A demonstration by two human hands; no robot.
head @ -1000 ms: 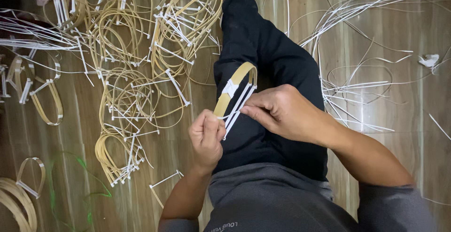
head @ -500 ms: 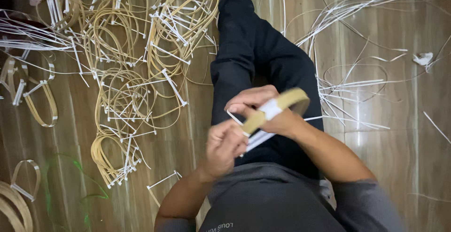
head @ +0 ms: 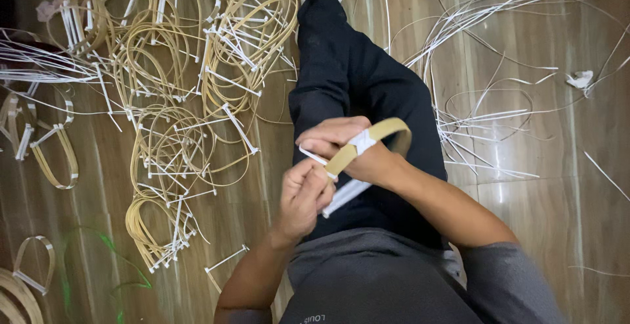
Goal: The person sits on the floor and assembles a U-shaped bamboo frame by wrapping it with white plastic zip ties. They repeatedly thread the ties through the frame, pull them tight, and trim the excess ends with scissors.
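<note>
A tan bamboo strip bent into a loop [head: 377, 137] sits over my lap, bound with white strip at one spot. My right hand [head: 344, 147] grips the loop from behind, fingers curled over it. My left hand [head: 303, 196] is closed on the loop's lower end, where white strips [head: 344, 193] stick out below the fist. Both hands touch the same piece above my black trouser leg [head: 354, 81].
On the wooden floor to the left lies a heap of bamboo hoops tied with white strips [head: 184, 87], with finished loops [head: 56, 156] further left. Loose thin white strips [head: 485, 107] are scattered on the right. A white scrap [head: 581, 79] lies far right.
The loop has swung from pointing up-left to lying across toward the right. My right hand turned it over, and my left hand shifted right along its lower end.
</note>
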